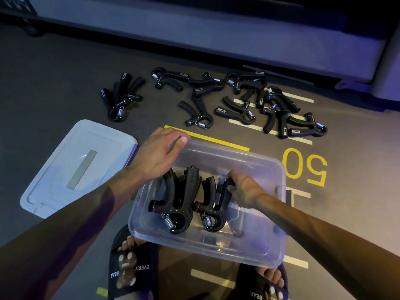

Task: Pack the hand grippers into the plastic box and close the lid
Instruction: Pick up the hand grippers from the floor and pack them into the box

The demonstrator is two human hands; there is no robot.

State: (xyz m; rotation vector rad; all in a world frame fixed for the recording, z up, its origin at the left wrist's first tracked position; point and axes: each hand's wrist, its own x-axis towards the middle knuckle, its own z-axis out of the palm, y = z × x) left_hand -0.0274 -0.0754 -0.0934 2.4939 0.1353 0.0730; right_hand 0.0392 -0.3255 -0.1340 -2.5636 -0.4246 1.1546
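Two hand grippers (pixel 188 200) (springs down) partly hidden by box (pixel 259 252).

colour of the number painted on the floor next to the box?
Yellow: the "50" beside the plastic box, clearest in the head view, the only one.
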